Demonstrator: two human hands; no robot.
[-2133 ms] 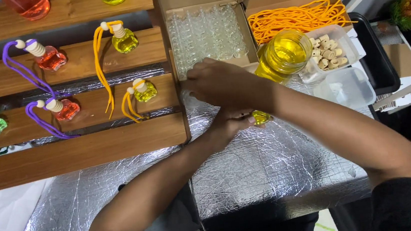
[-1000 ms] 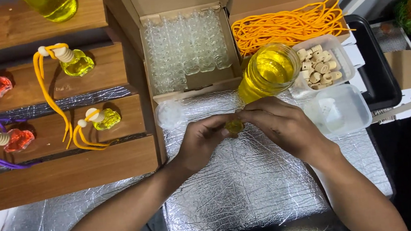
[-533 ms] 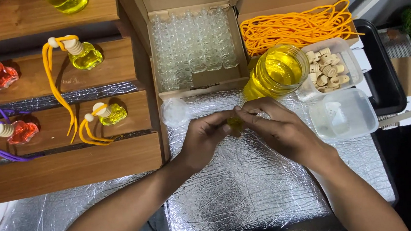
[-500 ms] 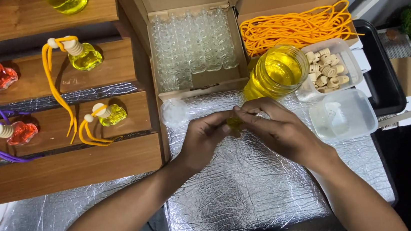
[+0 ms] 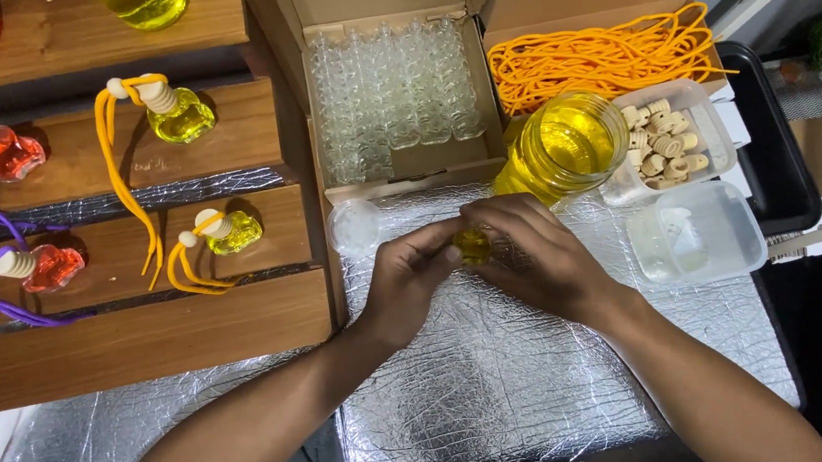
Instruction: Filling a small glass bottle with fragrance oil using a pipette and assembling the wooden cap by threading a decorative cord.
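Both hands closed on a small yellow-filled bottle over the foil-covered table.

The left hand (image 5: 406,282) and right hand (image 5: 534,254) pinched the small bottle (image 5: 474,245) between their fingertips, above the foil sheet (image 5: 507,392), just in front of the jar of yellow liquid (image 5: 563,144) and the box of empty glass bottles (image 5: 388,98).

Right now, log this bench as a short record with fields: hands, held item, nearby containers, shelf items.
left hand: grips the small bottle
right hand: fingers on the same bottle
small bottle: yellow liquid inside, held over the foil mat
glass jar: yellow liquid, open
cardboard box: rows of empty clear bottles
orange cords: piled in second box
wooden caps: in clear tray
wooden shelf: finished yellow and red bottles
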